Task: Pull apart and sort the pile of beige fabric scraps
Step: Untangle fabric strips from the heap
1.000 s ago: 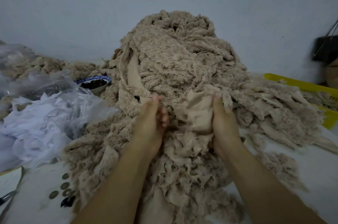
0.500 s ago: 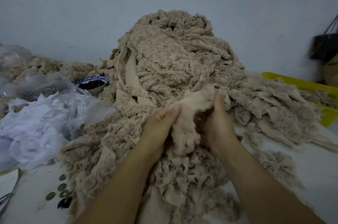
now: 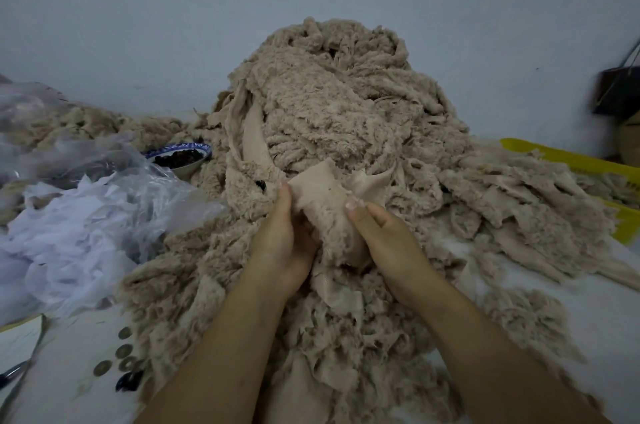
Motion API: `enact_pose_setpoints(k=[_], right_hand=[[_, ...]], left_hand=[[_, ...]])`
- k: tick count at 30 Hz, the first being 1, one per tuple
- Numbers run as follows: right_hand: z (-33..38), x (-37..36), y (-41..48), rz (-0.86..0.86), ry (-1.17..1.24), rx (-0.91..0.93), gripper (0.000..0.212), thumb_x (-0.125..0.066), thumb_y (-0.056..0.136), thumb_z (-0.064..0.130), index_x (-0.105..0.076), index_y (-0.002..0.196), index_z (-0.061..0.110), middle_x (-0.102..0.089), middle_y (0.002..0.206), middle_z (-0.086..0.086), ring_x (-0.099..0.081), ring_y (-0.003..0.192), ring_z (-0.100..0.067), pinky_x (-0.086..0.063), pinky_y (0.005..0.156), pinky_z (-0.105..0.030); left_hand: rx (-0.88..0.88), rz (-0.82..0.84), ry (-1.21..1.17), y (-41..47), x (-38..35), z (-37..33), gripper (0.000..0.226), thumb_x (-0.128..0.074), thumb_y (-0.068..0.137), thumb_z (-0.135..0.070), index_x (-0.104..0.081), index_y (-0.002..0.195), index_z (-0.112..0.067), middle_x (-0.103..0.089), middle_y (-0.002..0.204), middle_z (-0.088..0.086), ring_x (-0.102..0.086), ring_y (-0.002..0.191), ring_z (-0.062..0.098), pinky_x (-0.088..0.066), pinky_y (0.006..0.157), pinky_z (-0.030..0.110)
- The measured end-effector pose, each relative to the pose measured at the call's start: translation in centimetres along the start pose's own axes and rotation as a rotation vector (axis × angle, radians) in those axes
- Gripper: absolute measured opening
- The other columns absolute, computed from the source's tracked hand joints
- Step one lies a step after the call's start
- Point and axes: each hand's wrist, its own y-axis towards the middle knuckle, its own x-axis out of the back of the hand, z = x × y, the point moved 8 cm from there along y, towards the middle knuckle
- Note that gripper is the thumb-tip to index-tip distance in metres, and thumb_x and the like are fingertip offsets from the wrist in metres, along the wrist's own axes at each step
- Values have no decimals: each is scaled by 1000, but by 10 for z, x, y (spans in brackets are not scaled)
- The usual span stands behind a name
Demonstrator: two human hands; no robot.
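Nearest the camera, both bare forearms reach forward over the trailing front edge of the pile of beige fabric scraps (image 3: 346, 105), which spills toward the near edge of the white surface (image 3: 588, 313). A few small round discs (image 3: 123, 352) lie on the near left, just beside the fringe of the pile, with a sheet of paper (image 3: 17, 337) at the left edge. Bare surface shows on the near right, between the loose tufts.

Further in, the left hand (image 3: 280, 247) and right hand (image 3: 388, 240) are close together. Both are curled round one fluffy scrap (image 3: 322, 202), with the right thumb pressed on its top. The scrap is lifted slightly off the front slope of the pile, its smooth backing turned upward.

On the left, crumpled white material in clear plastic (image 3: 69, 233) crowds against the pile. A blue-rimmed bowl (image 3: 180, 160) holding dark bits sits behind it, touching the scraps. On the right, scraps drape over a yellow tray (image 3: 588, 164). The pile rises high against the pale wall (image 3: 138, 25), and a dark bag (image 3: 620, 91) hangs at the far right.

A second ago the hands were well apart, each buried in the heap. Half a second ago the left fingers lay straight along the scrap. Now they wrap it, and the right hand has come round to the front.
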Motion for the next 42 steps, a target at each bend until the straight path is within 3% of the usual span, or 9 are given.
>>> enact_pose_setpoints(k=[4, 7, 12, 17, 24, 29, 33, 36, 42], right_hand=[[0, 14, 5, -78, -7, 45, 23, -58, 90, 60, -75, 87, 43, -77, 91, 7, -73, 88, -11, -61, 77, -37], [2, 22, 5, -120, 21, 66, 27, -55, 97, 48, -75, 78, 45, -75, 76, 13, -70, 71, -1, -52, 60, -18], [10, 28, 4, -189, -7, 123, 35, -48, 102, 44, -68, 74, 36, -53, 53, 22, -50, 51, 5, -38, 51, -8], [2, 7, 1, 9, -158, 50, 40, -51, 76, 82, -60, 77, 43, -62, 68, 21, -58, 63, 5, -45, 55, -11], [0, 11, 3, -33, -8, 31, 36, -55, 98, 46, -51, 64, 35, -48, 63, 9, -45, 60, -7, -40, 57, -20], [1, 10, 3, -28, 60, 40, 20, -60, 96, 41, -58, 80, 29, -63, 74, 5, -58, 70, -12, -50, 65, -30], [-1, 20, 6, -107, 176, -4, 15, -58, 100, 30, -55, 90, 19, -51, 61, 12, -45, 53, -3, -41, 58, -25], [-1, 25, 6, -143, 293, -45, 14, -56, 101, 26, -55, 92, 16, -44, 62, 8, -37, 49, -3, -39, 54, -23], [6, 33, 7, -166, 358, -15, 14, -50, 104, 21, -56, 92, 15, -55, 59, 18, -35, 45, -3, -37, 48, -18]], left_hand=[[-104, 215, 614, -16, -27, 11, 70, -57, 82, -74, -73, 106, -11, -77, 101, 10, -73, 98, 22, -59, 85, 34], [-305, -17, 853, -15, -21, 0, 49, -63, 91, -53, -68, 85, -5, -71, 78, 13, -68, 72, 25, -56, 66, 39], [-278, -211, 507, -8, 3, -10, 44, -54, 102, -38, -66, 91, 3, -68, 85, 18, -64, 80, 28, -50, 76, 38], [39, -25, -71, -3, -1, 6, 42, -48, 103, -37, -71, 112, -2, -74, 111, 18, -74, 97, 26, -61, 68, 33], [-22, 44, -166, 1, 0, -5, 59, -42, 99, -51, -61, 130, -5, -67, 129, 17, -64, 121, 28, -50, 106, 42], [-81, 35, 209, -3, -8, 1, 48, -64, 88, -43, -72, 110, -1, -73, 108, 18, -71, 100, 28, -59, 86, 35], [-29, -88, 28, 1, 4, 2, 41, -53, 102, -29, -64, 122, 4, -69, 118, 19, -68, 105, 27, -55, 89, 36], [-3, -46, -57, 0, 0, 3, 35, -49, 104, -29, -70, 100, -3, -76, 84, 11, -74, 68, 17, -59, 56, 25], [-40, -40, -214, 1, 3, -1, 26, -46, 105, -29, -56, 87, -12, -53, 52, -4, -33, 34, 3, -29, 33, 16]])
